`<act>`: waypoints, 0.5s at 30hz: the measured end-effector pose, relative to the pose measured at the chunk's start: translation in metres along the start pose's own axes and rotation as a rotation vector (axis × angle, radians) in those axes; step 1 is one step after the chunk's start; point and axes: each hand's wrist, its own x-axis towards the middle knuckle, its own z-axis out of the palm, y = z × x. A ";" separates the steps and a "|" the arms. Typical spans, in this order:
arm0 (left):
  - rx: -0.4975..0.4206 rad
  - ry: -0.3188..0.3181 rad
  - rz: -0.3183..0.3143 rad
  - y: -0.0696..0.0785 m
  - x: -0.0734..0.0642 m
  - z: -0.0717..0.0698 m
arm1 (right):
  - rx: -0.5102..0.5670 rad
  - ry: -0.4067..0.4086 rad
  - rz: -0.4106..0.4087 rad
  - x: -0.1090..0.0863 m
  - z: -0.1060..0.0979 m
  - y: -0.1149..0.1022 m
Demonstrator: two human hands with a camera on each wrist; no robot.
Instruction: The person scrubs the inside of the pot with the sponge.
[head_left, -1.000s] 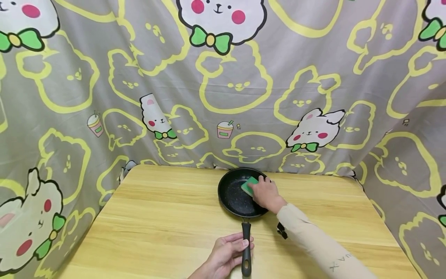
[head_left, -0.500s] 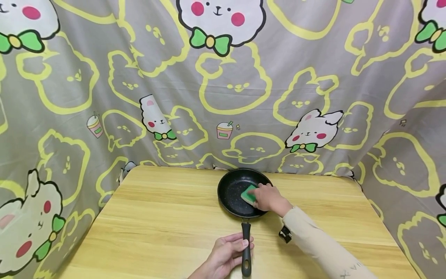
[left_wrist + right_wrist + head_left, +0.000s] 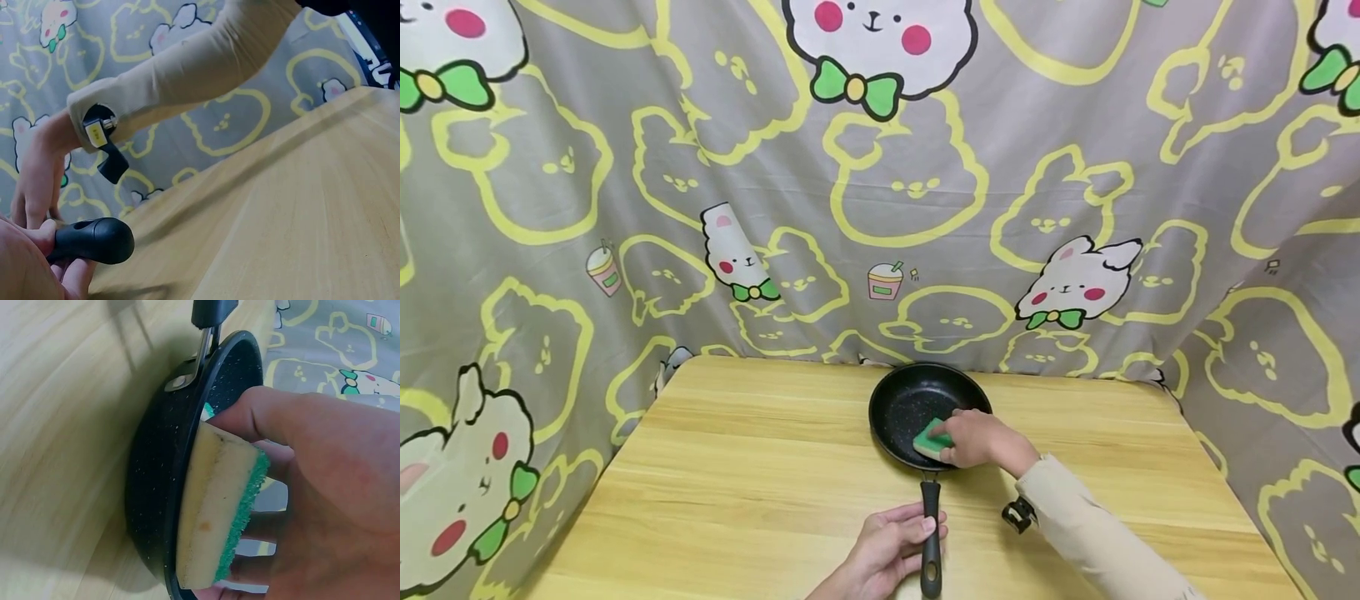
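A black speckled frying pan [image 3: 902, 408] rests near the back of the wooden table, its handle [image 3: 930, 533] pointing toward me. My left hand [image 3: 887, 546] grips that handle, thumb on top and fingers beneath; the handle's rounded end [image 3: 112, 240] shows in the left wrist view. With my right hand [image 3: 981, 437] I hold a sponge [image 3: 931, 442] inside the pan, at the near part close to the handle side. In the right wrist view the sponge [image 3: 215, 506] has a cream body and a green scouring layer, with thumb and fingers around it.
The wooden table [image 3: 737, 467] extends to both sides of the pan. A grey patterned curtain [image 3: 760, 167] hangs close behind the table's back edge and along both sides. A black wrist device [image 3: 1018, 515] sits at my right sleeve.
My right hand has drawn the sponge from the upper middle of the pan down toward the handle side. The left hand and the pan have hardly moved.
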 end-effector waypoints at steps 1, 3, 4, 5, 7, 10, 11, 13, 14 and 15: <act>0.003 0.000 0.003 0.000 0.000 0.000 | -0.002 0.004 -0.002 -0.001 0.000 -0.001; 0.007 -0.001 0.007 0.000 0.000 0.000 | -0.005 0.008 -0.001 -0.004 0.000 -0.003; 0.008 -0.001 0.007 0.000 0.000 0.000 | -0.005 0.012 0.002 -0.005 0.001 -0.003; 0.007 0.000 0.008 0.000 0.000 0.000 | -0.003 0.017 0.004 -0.006 0.002 -0.004; 0.006 0.001 0.006 0.000 0.000 0.000 | -0.002 0.032 0.005 -0.008 0.003 -0.005; -0.002 0.002 -0.004 0.001 0.000 -0.001 | 0.002 0.057 0.010 -0.013 0.007 -0.006; -0.003 0.002 -0.007 0.001 0.000 -0.001 | 0.004 0.066 0.011 -0.016 0.007 -0.007; -0.005 0.001 -0.013 0.002 0.000 -0.001 | -0.001 0.085 0.011 -0.020 0.009 -0.008; -0.005 0.001 -0.015 0.002 0.000 -0.001 | -0.006 0.095 0.010 -0.022 0.010 -0.009; -0.004 0.000 -0.015 0.002 0.000 0.000 | -0.010 0.107 0.010 -0.024 0.010 -0.010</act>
